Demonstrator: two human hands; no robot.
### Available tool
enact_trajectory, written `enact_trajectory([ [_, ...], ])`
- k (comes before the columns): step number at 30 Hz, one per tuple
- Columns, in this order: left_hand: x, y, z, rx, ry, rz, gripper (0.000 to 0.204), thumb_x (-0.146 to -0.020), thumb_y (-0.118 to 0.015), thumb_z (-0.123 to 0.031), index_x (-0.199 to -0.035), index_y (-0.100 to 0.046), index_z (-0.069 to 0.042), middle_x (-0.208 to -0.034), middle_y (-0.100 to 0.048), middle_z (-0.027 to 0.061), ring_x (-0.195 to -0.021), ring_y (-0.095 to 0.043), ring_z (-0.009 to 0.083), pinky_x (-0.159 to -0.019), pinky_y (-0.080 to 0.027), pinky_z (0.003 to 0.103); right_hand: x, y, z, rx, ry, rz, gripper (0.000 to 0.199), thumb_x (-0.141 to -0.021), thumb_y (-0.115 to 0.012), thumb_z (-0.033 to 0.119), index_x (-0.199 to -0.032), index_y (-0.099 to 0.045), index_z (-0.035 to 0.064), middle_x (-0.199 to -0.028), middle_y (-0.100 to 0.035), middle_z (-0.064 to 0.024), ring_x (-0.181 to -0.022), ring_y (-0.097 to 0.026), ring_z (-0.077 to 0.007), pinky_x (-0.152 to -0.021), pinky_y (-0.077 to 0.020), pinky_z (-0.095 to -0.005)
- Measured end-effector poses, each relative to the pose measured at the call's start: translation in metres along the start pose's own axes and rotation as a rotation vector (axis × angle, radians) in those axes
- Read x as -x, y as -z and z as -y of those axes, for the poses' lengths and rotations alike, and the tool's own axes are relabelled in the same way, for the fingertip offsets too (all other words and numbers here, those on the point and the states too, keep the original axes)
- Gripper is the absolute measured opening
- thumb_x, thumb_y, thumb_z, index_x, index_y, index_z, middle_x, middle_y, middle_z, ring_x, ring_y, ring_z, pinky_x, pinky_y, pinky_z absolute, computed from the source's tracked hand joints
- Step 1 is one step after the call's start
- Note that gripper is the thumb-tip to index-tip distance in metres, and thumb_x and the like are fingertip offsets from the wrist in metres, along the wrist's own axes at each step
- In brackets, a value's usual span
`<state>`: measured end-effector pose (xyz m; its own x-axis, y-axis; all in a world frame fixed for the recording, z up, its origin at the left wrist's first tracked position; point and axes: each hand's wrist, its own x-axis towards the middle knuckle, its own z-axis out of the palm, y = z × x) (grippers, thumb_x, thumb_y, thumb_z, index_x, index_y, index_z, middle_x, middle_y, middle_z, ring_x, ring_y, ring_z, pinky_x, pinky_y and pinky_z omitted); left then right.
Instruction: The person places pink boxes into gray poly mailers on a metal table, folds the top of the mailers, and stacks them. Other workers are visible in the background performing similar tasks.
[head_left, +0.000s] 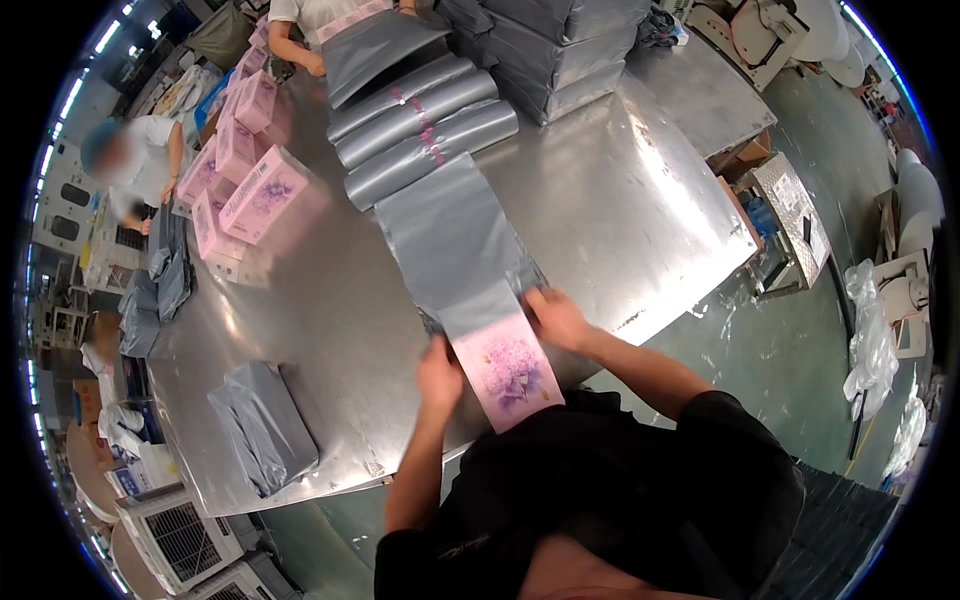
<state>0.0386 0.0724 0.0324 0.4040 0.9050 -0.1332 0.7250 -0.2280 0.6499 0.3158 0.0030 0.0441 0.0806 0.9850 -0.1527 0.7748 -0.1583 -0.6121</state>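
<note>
A flat grey plastic mailing bag [450, 235] lies lengthwise before me on the metal table. A pink box with a purple flower print [512, 372] is partly inside its near opening, and the box's near end reaches my torso. My left hand [438, 380] is closed at the left edge of the opening, beside the box. On the opposite side, my right hand [556, 318] grips the bag's right edge with bent fingers. Beyond the bag lie several overlapping grey bags [430, 130] with pink marks down the middle.
Pink boxes [262, 195] are piled at the table's [340, 300] far left. Wrapped grey parcels [262, 425] lie near left; taller stacks [560, 60] stand at the back. One person [310, 60] handles grey bags opposite; another [150, 160] works at the left. A metal-topped cart [790, 225] stands right.
</note>
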Motion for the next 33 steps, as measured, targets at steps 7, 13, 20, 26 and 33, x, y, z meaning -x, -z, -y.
enact_trajectory([
  [7,0.043,-0.010,0.015,0.511,0.234,0.165,0.033,-0.088,-0.070,-0.003,-0.120,-0.065,0.000,-0.110,-0.074,0.0148,-0.097,-0.071,0.0246,-0.088,-0.056,0.038,0.044,0.008,-0.003,-0.402,-0.132,0.029,0.027,-0.089,-0.071,0.015,-0.110,-0.056,0.0078,-0.100,-0.069,-0.0151,-0.097,-0.069,-0.0303,-0.086,-0.0552,-0.0406],
  [13,0.048,-0.043,0.010,0.913,0.340,-0.126,0.015,-0.091,-0.069,-0.001,-0.103,-0.060,0.002,-0.080,-0.067,0.0045,-0.065,-0.061,0.0124,-0.059,-0.049,0.029,0.093,0.010,0.028,-0.156,0.021,0.112,0.019,-0.088,-0.069,0.017,-0.102,-0.059,0.0091,-0.095,-0.068,-0.0131,-0.091,-0.068,-0.0356,-0.079,-0.0570,-0.0431],
  [20,0.054,-0.043,0.019,0.778,0.300,-0.102,0.007,-0.097,-0.068,-0.007,-0.096,-0.063,-0.002,-0.078,-0.065,0.0030,-0.060,-0.056,0.0079,-0.051,-0.044,0.026,-0.022,-0.057,0.061,0.216,0.188,0.255,0.021,-0.092,-0.064,0.018,-0.111,-0.069,0.0102,-0.093,-0.071,-0.0145,-0.082,-0.070,-0.0366,-0.071,-0.0577,-0.0481],
  [26,0.067,-0.032,0.016,1.059,0.297,-0.081,0.017,-0.098,-0.064,-0.007,-0.114,-0.067,-0.001,-0.087,-0.071,0.0065,-0.071,-0.063,0.0116,-0.061,-0.050,0.025,0.006,-0.066,0.080,-0.045,0.452,-0.001,0.022,-0.093,-0.067,0.024,-0.112,-0.072,0.0134,-0.098,-0.071,-0.0117,-0.088,-0.069,-0.0346,-0.075,-0.0579,-0.0453],
  [33,0.072,-0.017,0.022,1.176,0.408,0.204,0.031,-0.095,-0.054,-0.001,-0.123,-0.067,0.001,-0.103,-0.071,0.0074,-0.093,-0.067,0.0141,-0.073,-0.054,0.027,0.031,-0.082,0.079,-0.075,0.605,-0.194,0.012,-0.090,-0.070,0.020,-0.100,-0.067,0.0132,-0.098,-0.064,-0.0068,-0.089,-0.066,-0.0324,-0.075,-0.0561,-0.0428],
])
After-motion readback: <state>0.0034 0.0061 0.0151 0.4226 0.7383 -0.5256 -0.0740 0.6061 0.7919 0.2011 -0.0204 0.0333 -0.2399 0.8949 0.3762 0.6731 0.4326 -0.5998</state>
